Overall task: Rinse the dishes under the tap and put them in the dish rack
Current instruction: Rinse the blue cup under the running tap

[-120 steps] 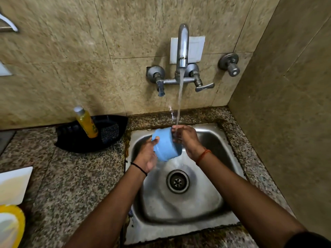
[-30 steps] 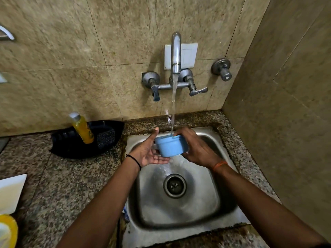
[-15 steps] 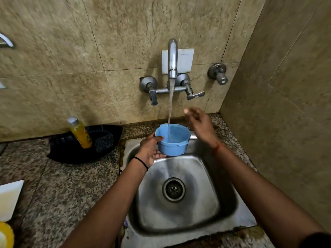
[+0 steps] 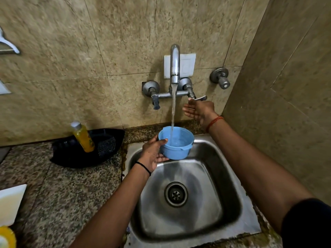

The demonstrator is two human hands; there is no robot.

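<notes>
A small blue plastic bowl (image 4: pixel 177 144) is held upright under the tap (image 4: pixel 174 66), over the back of the steel sink (image 4: pixel 225 176). Water streams from the spout into the bowl. My left hand (image 4: pixel 152 154) grips the bowl's left side, thumb over the rim. My right hand (image 4: pixel 199 109) is raised to the right of the stream, fingers apart, just below the tap's right lever handle (image 4: pixel 200 98). It holds nothing. No dish rack is in view.
A black tray (image 4: pixel 71 154) on the granite counter left of the sink holds a yellow soap bottle (image 4: pixel 82 136) and a scrub pad (image 4: pixel 106 145). A white board (image 4: pixel 10 203) and a yellow-rimmed dish (image 4: pixel 7 237) lie at the far left. A tiled wall stands close on the right.
My right hand has let go of the bowl and risen to the tap's right lever. The left hand now holds the bowl alone, upright under the stream.
</notes>
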